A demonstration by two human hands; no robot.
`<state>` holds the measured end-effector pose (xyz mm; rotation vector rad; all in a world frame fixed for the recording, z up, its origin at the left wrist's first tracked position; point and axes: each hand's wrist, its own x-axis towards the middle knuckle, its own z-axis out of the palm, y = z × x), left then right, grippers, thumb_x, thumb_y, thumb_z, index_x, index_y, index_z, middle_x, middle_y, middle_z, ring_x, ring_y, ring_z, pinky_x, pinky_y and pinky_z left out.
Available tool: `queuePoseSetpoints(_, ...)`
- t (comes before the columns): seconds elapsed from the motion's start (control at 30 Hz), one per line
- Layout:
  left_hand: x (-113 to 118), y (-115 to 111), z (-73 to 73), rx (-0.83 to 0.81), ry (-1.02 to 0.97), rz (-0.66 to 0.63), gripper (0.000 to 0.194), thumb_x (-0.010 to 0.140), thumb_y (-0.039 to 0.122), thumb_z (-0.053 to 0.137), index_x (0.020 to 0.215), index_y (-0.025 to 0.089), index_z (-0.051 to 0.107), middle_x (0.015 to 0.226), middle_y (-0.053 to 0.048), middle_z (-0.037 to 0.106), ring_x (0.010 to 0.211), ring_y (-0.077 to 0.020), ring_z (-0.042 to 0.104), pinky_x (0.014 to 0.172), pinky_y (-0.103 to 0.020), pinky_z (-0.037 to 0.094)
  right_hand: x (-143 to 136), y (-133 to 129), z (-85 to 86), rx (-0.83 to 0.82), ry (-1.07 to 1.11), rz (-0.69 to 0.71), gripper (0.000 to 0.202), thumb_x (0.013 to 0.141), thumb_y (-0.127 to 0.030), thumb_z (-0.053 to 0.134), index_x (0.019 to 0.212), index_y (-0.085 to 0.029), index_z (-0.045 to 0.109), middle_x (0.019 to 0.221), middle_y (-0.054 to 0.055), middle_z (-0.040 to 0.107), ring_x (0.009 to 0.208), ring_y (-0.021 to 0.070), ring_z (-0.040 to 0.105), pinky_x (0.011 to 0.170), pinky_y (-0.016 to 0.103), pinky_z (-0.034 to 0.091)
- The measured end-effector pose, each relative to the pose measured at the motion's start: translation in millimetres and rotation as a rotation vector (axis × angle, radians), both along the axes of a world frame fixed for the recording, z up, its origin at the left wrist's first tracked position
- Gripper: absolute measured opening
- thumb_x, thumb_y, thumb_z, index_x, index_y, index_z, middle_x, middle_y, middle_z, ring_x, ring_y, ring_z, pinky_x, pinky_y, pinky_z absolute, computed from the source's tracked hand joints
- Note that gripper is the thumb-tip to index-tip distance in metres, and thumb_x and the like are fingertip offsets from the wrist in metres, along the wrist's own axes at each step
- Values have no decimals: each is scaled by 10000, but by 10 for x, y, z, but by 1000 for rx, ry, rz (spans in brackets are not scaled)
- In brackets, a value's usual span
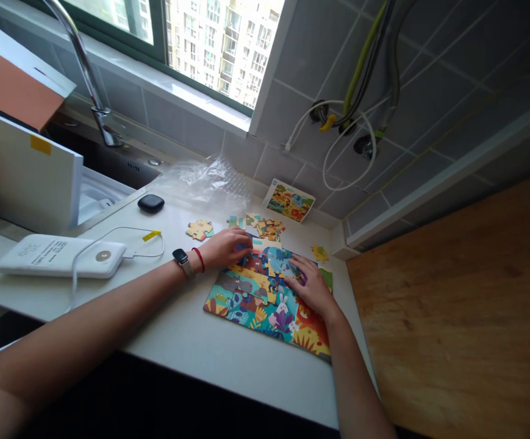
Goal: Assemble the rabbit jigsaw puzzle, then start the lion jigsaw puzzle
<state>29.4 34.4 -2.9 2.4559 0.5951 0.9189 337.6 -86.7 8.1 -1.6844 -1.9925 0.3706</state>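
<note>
A colourful animal jigsaw puzzle (255,311) lies partly assembled on the white counter, with a rabbit, a hippo and a lion visible. My left hand (228,247), wearing a watch (182,262) and a red cord, is at its upper left edge. Its fingers are curled together on a puzzle piece, mostly hidden beneath them. My right hand (313,286) rests on the puzzle's right side with fingers stretched out, beside a light-blue elephant section (279,262). Loose puzzle pieces (199,230) lie beyond my left hand, and a yellow piece (319,252) sits at the far right.
A picture card (289,200) leans against the tiled wall. Clear plastic wrapping (210,183) lies near the sink (118,167). On the left are a white power bank (58,256) with a cable and a black case (150,203). A wooden panel (457,292) borders the counter's right.
</note>
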Motion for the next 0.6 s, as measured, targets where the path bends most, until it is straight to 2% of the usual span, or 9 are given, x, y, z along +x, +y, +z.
queuePoseSetpoints(0.13, 32, -42, -10, 1, 36, -87, 232, 1020, 405, 617, 1002, 232, 770, 1057, -77, 748, 1038, -236, 677, 987, -419, 531, 14, -5, -34, -32, -27, 10, 441, 869, -387, 797, 1276, -228, 745, 1380, 140, 698, 1333, 333, 601, 1157, 541, 448)
queuePoseSetpoints(0.27, 44, -74, 9, -8, 63, -121, 209, 1022, 390, 627, 1041, 246, 778, 1112, -71, 752, 1070, -240, 669, 999, -440, 530, 1, -4, -30, -7, -37, 8, 376, 870, -362, 812, 1225, -245, 770, 1305, 127, 717, 1238, 311, 652, 1099, 496, 504)
queuePoseSetpoints(0.6, 58, -97, 20, -2, 83, -107, 220, 1025, 363, 609, 1021, 236, 789, 1161, -99, 734, 1101, -249, 674, 998, -453, 544, -13, -47, -5, -13, -46, -34, 365, 848, -328, 837, 1201, -252, 782, 1245, 116, 704, 1185, 304, 662, 1065, 469, 528)
